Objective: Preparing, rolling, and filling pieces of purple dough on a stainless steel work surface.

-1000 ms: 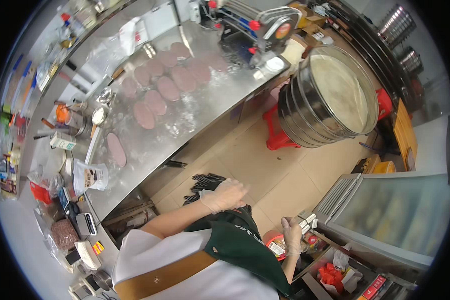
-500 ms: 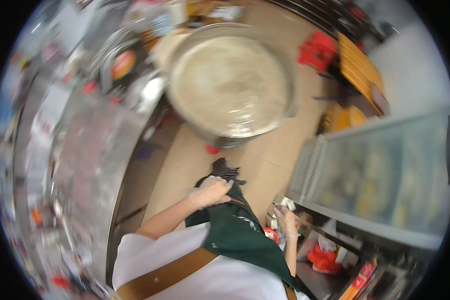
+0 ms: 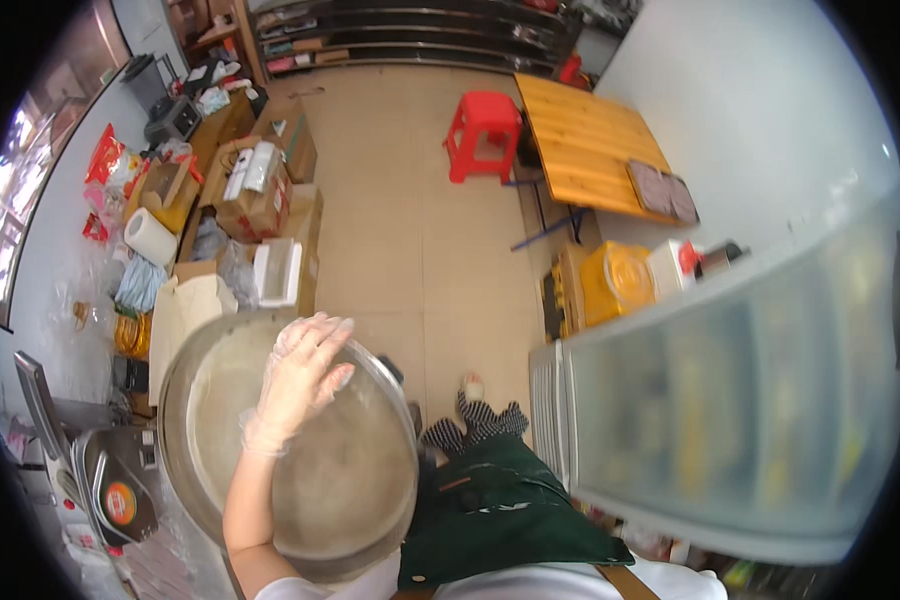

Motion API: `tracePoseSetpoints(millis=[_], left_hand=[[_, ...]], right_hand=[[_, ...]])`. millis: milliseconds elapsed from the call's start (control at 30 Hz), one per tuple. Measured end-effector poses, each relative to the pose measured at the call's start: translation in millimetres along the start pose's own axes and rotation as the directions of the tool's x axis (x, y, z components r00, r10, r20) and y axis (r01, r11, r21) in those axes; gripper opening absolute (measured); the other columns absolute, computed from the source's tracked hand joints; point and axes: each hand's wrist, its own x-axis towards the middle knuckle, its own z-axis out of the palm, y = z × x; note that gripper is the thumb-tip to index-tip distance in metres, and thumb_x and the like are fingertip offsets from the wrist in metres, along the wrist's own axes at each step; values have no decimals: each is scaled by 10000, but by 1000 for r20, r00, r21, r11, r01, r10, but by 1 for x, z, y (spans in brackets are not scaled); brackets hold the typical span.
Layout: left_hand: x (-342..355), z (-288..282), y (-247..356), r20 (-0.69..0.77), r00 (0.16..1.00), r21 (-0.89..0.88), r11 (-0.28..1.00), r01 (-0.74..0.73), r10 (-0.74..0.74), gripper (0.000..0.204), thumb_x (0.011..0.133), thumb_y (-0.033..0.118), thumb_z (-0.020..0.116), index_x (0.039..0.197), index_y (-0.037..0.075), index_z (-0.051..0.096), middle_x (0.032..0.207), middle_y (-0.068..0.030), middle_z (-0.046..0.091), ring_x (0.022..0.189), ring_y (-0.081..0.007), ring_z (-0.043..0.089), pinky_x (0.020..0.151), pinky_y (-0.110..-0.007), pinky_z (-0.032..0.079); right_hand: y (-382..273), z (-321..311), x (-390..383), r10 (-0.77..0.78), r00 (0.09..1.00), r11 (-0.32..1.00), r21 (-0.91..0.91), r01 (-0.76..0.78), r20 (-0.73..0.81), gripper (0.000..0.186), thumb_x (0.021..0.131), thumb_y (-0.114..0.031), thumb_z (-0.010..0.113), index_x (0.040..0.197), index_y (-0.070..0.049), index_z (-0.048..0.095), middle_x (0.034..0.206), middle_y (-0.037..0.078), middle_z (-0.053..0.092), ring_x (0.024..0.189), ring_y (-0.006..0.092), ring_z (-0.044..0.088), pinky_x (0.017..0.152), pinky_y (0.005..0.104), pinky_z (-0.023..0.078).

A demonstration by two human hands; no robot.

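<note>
My left hand [image 3: 302, 375], in a clear plastic glove, is raised over a large round metal pot [image 3: 185, 480]. Its fingers stretch forward, slightly bent, with the thumb apart, and nothing shows in them. From this angle I cannot tell whether the hand touches the far rim. Inside the pot is a cloudy, pale grey-beige surface that looks like liquid. Below the pot's right side hangs my dark green apron [image 3: 515, 510]. My right hand is out of view.
On my right stands a glass-topped freezer cabinet [image 3: 710, 370]. Further off are a wooden folding table [image 3: 600, 140] and a red plastic stool [image 3: 483, 135]. Cardboard boxes [image 3: 255, 205] line the left wall. Near the pot's left sits a metal appliance with a round sticker [image 3: 120, 500].
My view has swung, so the pot appears nearer, at lower left. My left hand has gone from my apron to above the pot. My right hand has left the view.
</note>
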Motion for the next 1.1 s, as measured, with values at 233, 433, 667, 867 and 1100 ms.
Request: tracePoseSetpoints(millis=[233,433,667,867,1100], left_hand=[[21,80,-96,224,859,223,882,414,-460,564,829,335,699,1287,35,566,1181,-178,626,1146,-340,555,1055,-493,366],[68,77,-150,204,729,234,756,612,-653,549,794,326,731,1245,40,601,1065,-165,666,1037,-337,610,933,-452,457],[220,57,-277,189,627,384,645,661,-755,537,793,339,730,1219,37,605,979,-220,672,937,-395,636,805,-481,504],[460,69,-403,281,811,171,858,484,-514,521,863,310,668,1283,21,559,1082,-223,662,1065,-375,606,906,-461,479],[611,166,-616,236,719,246,756,607,-654,417,887,310,600,1218,57,593,1134,-239,639,1082,-407,591,915,-480,479]], right_hand=[[-7,-319,280,-37,999,958,-284,31,-17,344,878,-365,598,903,-38,701,915,233,683,886,377,669,778,464,525],[-122,-671,509,-287,798,954,-89,285,-530,308,893,-334,592,1038,-74,673,1046,179,685,960,355,655,812,430,530],[-264,-815,616,-558,695,816,-148,558,-454,376,905,-370,568,1119,-70,643,1011,173,687,952,347,655,806,440,523],[-266,-822,705,-356,919,891,-237,388,167,463,945,-419,482,1261,-101,599,1183,162,658,1005,354,659,854,444,522],[-261,-839,840,-249,934,947,-137,290,254,467,936,-438,478,1190,-82,641,1141,165,670,1087,358,621,908,463,496]])
